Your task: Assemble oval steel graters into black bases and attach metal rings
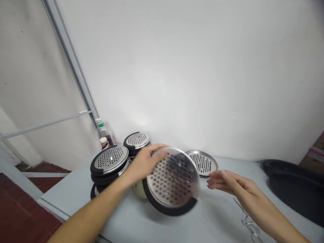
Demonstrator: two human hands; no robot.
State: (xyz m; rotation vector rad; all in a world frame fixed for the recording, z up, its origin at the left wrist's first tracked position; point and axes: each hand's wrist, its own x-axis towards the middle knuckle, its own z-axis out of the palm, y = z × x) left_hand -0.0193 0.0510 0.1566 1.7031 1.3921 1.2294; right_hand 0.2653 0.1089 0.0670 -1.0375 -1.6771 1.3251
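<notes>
My left hand (149, 160) grips the upper left edge of a round metal grater disc (172, 182), slightly blurred, with a black rim along its lower side. The disc is tilted above the table, its perforated face toward me. To its right my right hand (235, 185) hovers, fingers stretched out and holding nothing. Between and behind the hands lies another round grater disc (202, 163), without a visible black rim. Stacked grater discs with black rims (111, 158) stand at the left, and one more black-rimmed disc (138, 140) sits behind them.
A pale greenish container (139, 189) is partly hidden behind my left hand. Bottles (103, 131) stand at the table's back left. Bent metal wire pieces (249, 226) lie under my right forearm. A large black object (296, 189) occupies the right side, near cardboard (317, 155). A white wall (189, 74) rises behind.
</notes>
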